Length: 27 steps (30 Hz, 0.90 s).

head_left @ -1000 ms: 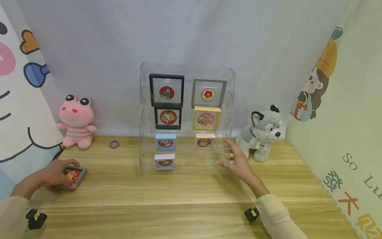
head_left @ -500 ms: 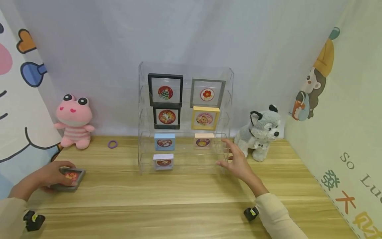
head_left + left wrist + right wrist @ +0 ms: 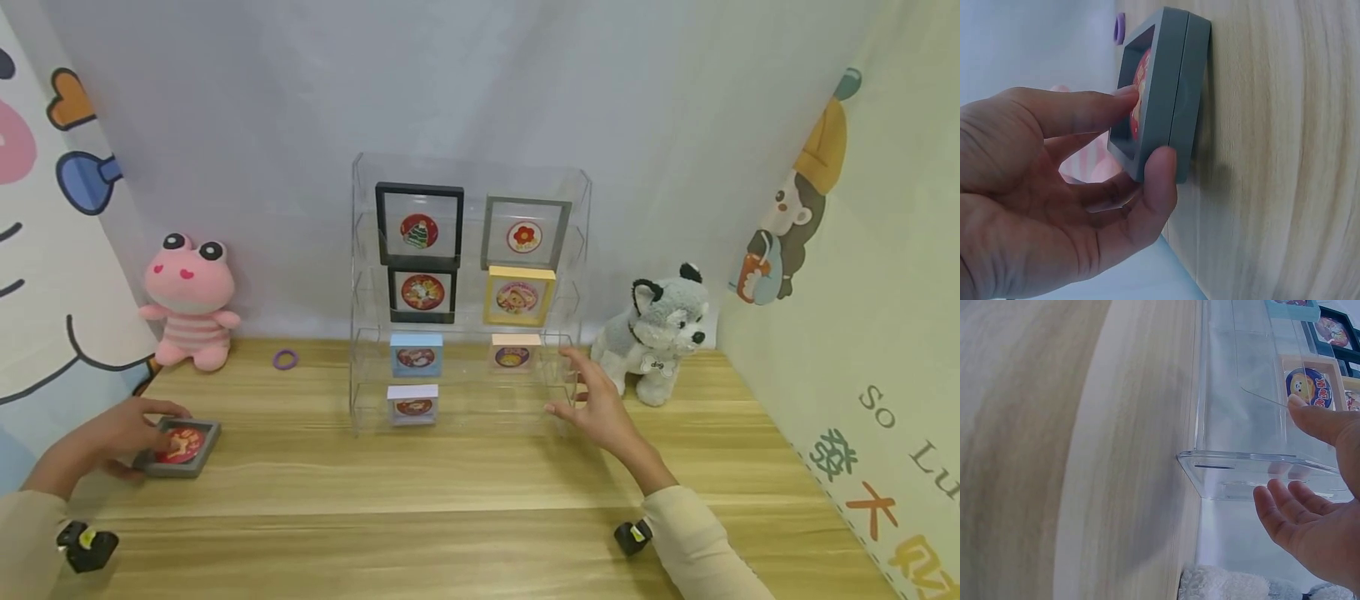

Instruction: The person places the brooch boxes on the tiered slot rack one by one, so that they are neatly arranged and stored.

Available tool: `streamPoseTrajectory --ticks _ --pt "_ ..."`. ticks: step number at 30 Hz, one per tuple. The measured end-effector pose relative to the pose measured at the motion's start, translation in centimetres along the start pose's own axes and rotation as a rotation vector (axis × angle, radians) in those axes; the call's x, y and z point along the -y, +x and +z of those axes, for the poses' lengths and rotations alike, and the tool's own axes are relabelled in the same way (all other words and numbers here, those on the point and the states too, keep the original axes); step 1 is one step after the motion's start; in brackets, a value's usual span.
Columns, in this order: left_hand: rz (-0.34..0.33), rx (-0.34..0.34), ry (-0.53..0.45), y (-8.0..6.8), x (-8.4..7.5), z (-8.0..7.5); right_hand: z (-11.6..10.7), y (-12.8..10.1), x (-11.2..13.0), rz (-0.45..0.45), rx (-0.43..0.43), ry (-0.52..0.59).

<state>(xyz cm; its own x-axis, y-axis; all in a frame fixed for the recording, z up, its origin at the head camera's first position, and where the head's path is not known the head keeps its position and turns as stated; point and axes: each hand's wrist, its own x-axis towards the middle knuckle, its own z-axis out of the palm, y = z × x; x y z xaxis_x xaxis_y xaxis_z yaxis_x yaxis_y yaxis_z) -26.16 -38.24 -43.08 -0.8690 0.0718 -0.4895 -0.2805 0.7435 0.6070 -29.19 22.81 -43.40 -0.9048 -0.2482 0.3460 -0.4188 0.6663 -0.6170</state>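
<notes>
My left hand (image 3: 112,439) is at the left edge of a grey square picture frame (image 3: 201,467) lying on the table. In the left wrist view, one fingertip touches the red disc (image 3: 1142,69) inside it and the thumb lies against its side; other fingers are curled behind. My right hand (image 3: 600,408) holds the right side of a clear acrylic display rack (image 3: 480,421). Its thumb is on the front side and the fingers on the outer side, as the right wrist view shows. Several small framed pictures stand on the rack's tiers, among them a peach-coloured frame (image 3: 514,340).
A pink plush frog (image 3: 191,292) sits at the back left, near a purple ring (image 3: 285,359). To the rack's right sits a grey plush dog (image 3: 652,333). The lowest tier bears one white-edged frame (image 3: 412,407) at its left end.
My left hand has drawn back toward the frame's left edge, uncovering more of the red disc. The frame stays in about the same place. My right hand has not visibly moved.
</notes>
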Motion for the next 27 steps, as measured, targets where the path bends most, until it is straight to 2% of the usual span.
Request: streamPoseTrajectory --ticks 6,16,20,23,27 --pt "0.028 -0.002 -0.072 -0.3 0.1 -0.2 0.0 0.0 -0.1 -0.004 0.002 0.007" --pt "0.095 0.01 -0.098 -0.6 -0.5 -0.5 0.1 0.0 -0.2 -0.01 -0.001 0.004" --pt "0.151 0.013 -0.114 -0.8 -1.0 -0.3 0.1 0.1 -0.2 -0.016 -0.007 0.005" --pt "0.219 -0.002 -0.124 -1.0 -1.5 -0.1 0.1 0.1 -0.2 -0.012 -0.005 0.003" --pt "0.307 -0.052 -0.114 -1.3 -2.2 0.2 0.1 0.1 -0.2 -0.007 0.003 0.007"
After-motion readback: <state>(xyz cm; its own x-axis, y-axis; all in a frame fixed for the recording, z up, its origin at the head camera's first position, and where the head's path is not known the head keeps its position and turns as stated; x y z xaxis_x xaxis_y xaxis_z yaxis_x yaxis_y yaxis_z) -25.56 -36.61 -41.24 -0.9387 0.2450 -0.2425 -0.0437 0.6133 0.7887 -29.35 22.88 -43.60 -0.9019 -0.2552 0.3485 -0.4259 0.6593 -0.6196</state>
